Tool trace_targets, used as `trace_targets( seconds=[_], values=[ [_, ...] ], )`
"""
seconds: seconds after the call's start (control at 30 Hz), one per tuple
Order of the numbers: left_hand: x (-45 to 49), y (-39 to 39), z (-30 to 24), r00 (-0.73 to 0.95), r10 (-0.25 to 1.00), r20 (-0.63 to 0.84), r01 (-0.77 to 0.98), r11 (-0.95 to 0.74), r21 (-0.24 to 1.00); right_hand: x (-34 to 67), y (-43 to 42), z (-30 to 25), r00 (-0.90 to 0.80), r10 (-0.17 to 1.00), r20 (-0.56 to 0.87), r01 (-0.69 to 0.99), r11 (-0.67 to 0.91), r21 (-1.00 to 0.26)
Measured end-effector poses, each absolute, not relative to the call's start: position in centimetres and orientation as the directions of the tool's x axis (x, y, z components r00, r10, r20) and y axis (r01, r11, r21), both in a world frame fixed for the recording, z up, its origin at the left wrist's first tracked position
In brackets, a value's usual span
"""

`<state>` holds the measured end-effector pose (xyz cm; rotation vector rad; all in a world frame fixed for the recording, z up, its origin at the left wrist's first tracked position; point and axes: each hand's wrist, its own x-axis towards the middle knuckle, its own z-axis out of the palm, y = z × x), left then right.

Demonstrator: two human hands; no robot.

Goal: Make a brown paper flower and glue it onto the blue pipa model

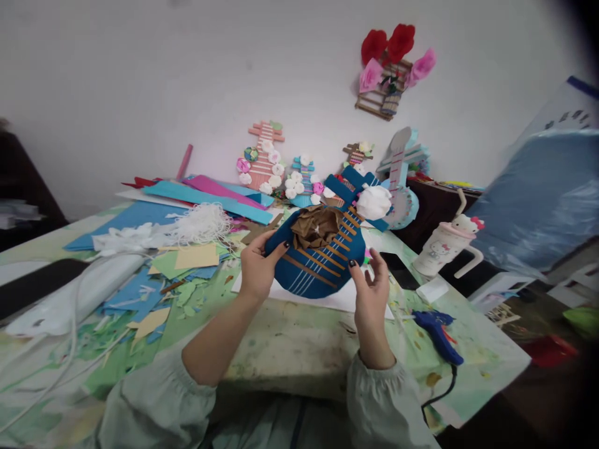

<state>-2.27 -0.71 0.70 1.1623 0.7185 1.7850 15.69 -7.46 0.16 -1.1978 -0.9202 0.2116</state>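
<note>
A dark blue guitar-shaped craft (pixel 291 275) is held up over the table, its neck tilted toward the upper right. Brown strips and thin white lines cross its face. A crumpled brown paper flower (pixel 312 228) sits on its body, and a white paper flower (pixel 374 201) is by the neck. My left hand (pixel 259 269) pinches the left edge, thumb on the front and fingers hidden behind. At the lower right edge, my right hand (pixel 369 292) holds it with the thumb at the rim and the other fingers bent.
To the right are a blue glue gun (pixel 438 337), a phone (pixel 399 270) and a white cup (pixel 440 248). Paper scraps (pixel 187 262), white string (pixel 201 223) and coloured sheets (pixel 210 198) cover the left. Finished guitar crafts (pixel 264 165) lean on the wall.
</note>
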Motion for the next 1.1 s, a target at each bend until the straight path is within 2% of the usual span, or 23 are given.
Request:
trace_targets(
  seconds=[0.07, 0.17, 0.27, 0.37, 0.5, 0.67, 0.83, 0.97, 1.1],
  values=[
    [-2.0, -0.3, 0.3, -0.110, 0.941, 0.319, -0.488, -0.331, 0.808, 16.7, -7.1, -0.1, 0.668, 0.584, 0.460, 0.285, 0.371, -0.884],
    [-1.4, -0.1, -0.3, -0.012, 0.975, 0.224, -0.558, -0.192, 0.807, 17.8, -6.6, -0.8, 0.664, 0.661, 0.350, 0.121, 0.366, -0.923],
    [-1.2, 0.0, -0.8, 0.033, 0.979, 0.201, -0.514, -0.156, 0.843, 18.5, -6.5, -1.7, 0.600, 0.735, 0.316, -0.012, 0.403, -0.915],
    [-1.4, 0.2, -0.9, 0.064, 0.979, 0.194, -0.443, -0.146, 0.885, 18.7, -6.7, -2.5, 0.573, 0.743, 0.346, -0.037, 0.446, -0.894],
    [-1.9, 0.1, -0.6, 0.119, 0.972, 0.202, -0.401, -0.139, 0.906, 18.8, -6.8, -3.0, 0.588, 0.697, 0.411, 0.031, 0.488, -0.872],
    [-1.8, -0.1, -0.1, 0.107, 0.931, 0.348, -0.314, -0.300, 0.901, 18.7, -7.1, -2.7, 0.570, 0.673, 0.471, 0.124, 0.497, -0.859],
    [-2.2, -0.1, 0.3, 0.070, 0.904, 0.422, -0.237, -0.396, 0.887, 18.2, -7.5, -2.2, 0.560, 0.611, 0.559, 0.290, 0.488, -0.823],
    [-2.9, 0.0, 0.6, 0.046, 0.825, 0.564, -0.124, -0.555, 0.822, 17.7, -7.8, -1.7, 0.498, 0.591, 0.634, 0.417, 0.478, -0.773],
    [-3.2, 0.6, 0.6, 0.072, 0.841, 0.536, -0.179, -0.518, 0.837, 17.2, -8.3, -1.2, 0.419, 0.587, 0.693, 0.508, 0.480, -0.715]
  ],
)
